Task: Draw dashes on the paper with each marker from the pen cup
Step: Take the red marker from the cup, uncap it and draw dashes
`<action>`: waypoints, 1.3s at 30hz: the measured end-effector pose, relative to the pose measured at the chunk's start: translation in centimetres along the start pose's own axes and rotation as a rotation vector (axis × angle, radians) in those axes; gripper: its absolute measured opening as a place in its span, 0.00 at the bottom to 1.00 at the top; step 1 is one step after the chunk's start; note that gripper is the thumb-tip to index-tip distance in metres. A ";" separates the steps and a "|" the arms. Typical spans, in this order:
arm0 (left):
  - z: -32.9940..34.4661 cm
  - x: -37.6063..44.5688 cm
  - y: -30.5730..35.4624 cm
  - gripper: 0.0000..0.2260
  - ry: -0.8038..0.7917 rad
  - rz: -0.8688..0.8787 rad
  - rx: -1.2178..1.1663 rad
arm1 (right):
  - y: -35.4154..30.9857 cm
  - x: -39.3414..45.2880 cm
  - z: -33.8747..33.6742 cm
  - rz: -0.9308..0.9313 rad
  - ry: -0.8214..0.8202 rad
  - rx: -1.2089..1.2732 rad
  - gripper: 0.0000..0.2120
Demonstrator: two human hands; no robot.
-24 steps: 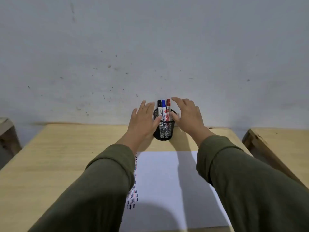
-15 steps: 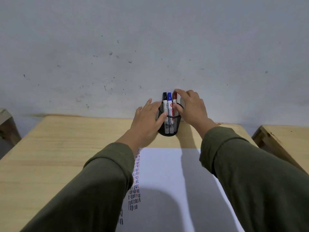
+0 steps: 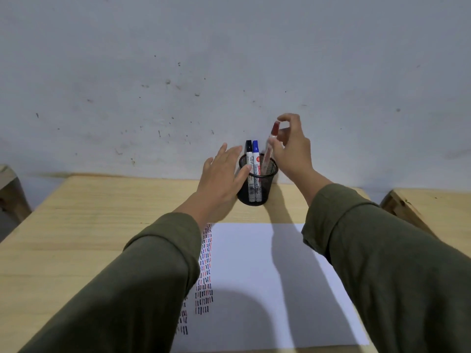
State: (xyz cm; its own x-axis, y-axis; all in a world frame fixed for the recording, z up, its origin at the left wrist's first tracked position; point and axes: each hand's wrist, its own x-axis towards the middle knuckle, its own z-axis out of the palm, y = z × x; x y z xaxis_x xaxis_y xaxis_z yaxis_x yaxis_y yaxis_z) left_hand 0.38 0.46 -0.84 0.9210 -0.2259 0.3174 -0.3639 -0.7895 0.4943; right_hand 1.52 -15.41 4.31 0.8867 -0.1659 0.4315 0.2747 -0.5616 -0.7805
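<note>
Our right hand [image 3: 293, 151] is pinched on the red-capped marker [image 3: 270, 146], which sits tilted and blurry, its lower end at the cup's rim. Our left hand [image 3: 221, 179] is spread flat, fingers apart, thumb touching the side of the black mesh pen cup [image 3: 257, 184]. Two markers stand upright inside: a black-capped one [image 3: 249, 159] and a blue-capped one [image 3: 255, 159]. The blue one has lettering that looks like "Boa…", rest hidden. So three markers total. The cup stands at the back of the pale wooden surface [image 3: 89, 225] by the wall. One white paper [image 3: 267, 276] lies nearer us, with columns of black, red and blue dashes [image 3: 205, 276] down its left edge.
</note>
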 end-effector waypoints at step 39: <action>-12.4 -13.2 9.5 0.08 0.201 -0.187 -0.692 | -12.1 -15.8 -6.5 0.208 -0.336 0.838 0.05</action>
State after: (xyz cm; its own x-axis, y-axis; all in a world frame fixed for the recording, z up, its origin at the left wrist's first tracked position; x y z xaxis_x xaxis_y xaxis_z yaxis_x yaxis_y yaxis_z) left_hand -16.93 2.97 9.75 0.9572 0.0380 0.2868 -0.2688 -0.2501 0.9302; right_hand -18.20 -11.23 9.89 0.9735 0.1194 0.1949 0.1614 0.2445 -0.9561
